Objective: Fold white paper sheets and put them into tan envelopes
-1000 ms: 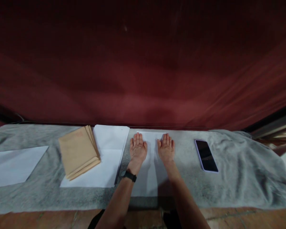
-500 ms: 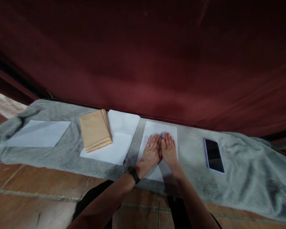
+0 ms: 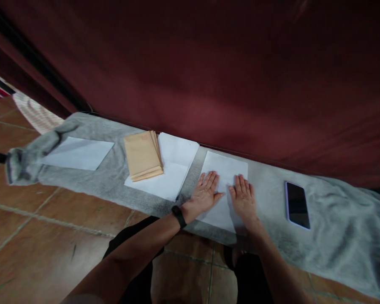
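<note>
- Nearest: brown tile floor (image 3: 66, 253) w/ pale joints, plus dark trousers (image 3: 136, 274).
- On L wrist: black watch (image 3: 179, 217).
- L hand (image 3: 206, 194): palm down across L edge of white sheet (image 3: 226, 169); fingers straight, slightly apart, thumb stuck out wide inward.
- R hand (image 3: 243, 198): palm down over R edge of same sheet; fingers straight, narrow gaps, thumb angled inward; bare paper btwn hands.
- Lying flat under both hands on grey cloth-covered tabletop (image 3: 272, 185): said white sheet.
- R of R hand, well apart: phone (image 3: 297, 205), dark screen up, lilac edge.
- L of L hand, near: paper stack (image 3: 177, 160).
- Partly atop stack, tilted: brown envelopes (image 3: 142, 156).
- Farther L: loose sheet (image 3: 80, 154).
- Behind all: dark-red curtain (image 3: 209, 97).
</note>
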Tool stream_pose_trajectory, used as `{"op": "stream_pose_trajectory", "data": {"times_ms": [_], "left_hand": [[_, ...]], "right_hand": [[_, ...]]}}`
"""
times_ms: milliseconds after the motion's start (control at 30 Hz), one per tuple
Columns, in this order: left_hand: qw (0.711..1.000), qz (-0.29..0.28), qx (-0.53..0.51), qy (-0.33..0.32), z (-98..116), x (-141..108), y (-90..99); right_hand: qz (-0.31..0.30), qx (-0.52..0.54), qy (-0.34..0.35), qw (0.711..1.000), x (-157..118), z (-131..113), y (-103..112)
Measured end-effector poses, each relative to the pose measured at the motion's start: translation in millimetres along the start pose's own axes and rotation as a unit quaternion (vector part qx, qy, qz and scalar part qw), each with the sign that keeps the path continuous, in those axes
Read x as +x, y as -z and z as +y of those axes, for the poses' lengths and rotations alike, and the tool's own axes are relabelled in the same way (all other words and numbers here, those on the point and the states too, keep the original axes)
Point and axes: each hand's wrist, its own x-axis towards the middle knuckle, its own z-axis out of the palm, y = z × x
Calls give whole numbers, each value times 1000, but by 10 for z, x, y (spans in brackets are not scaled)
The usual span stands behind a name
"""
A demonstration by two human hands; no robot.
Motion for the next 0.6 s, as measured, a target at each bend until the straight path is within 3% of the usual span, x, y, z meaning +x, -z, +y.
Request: {"op": "stream_pose_trajectory", "data": {"times_ms": [367,600], "left_hand": [[998,-2,39,-59,26,-29,102],[997,-12,45,-58,32,-22,111]], "right_hand": [[-14,-42,-35,998,-70,356,23],[20,-25,-47,998,-105,365,76]]}}
